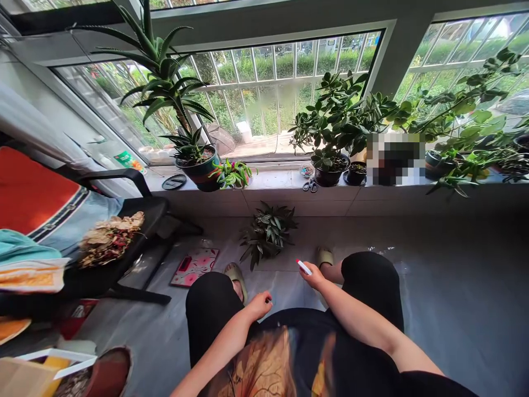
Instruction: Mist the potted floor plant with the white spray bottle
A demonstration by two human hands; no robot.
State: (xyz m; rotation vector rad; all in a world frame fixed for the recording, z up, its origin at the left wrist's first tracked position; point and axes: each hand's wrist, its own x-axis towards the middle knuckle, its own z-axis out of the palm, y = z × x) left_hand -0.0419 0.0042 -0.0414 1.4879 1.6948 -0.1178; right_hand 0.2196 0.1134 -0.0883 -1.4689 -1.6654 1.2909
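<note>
A small white stick-shaped object with a red tip (pixel 303 267) is gripped in the right hand (pixel 314 277), the red end pointing up and away from the body. The left hand (pixel 259 305) is held just beside it, lower and nearer the body, its fingers curled into a loose fist around something small and dark that cannot be made out. Both hands are seen above the knees of a seated person in black trousers, with two pale slippers (pixel 236 277) on the grey floor beyond them. Just ahead of the hands, a small leafy plant (pixel 268 233) lies on the floor, and a pink patterned flat item (pixel 195 266) lies to the left of it. Further ahead, a window ledge (pixel 273 181) carries scissors (pixel 309 186), a tall aloe in a dark pot (pixel 201 171) and several other potted plants. Well to the left of the hands, a black chair (pixel 136 212) holds a bundle of dried flowers (pixel 109 237).
</note>
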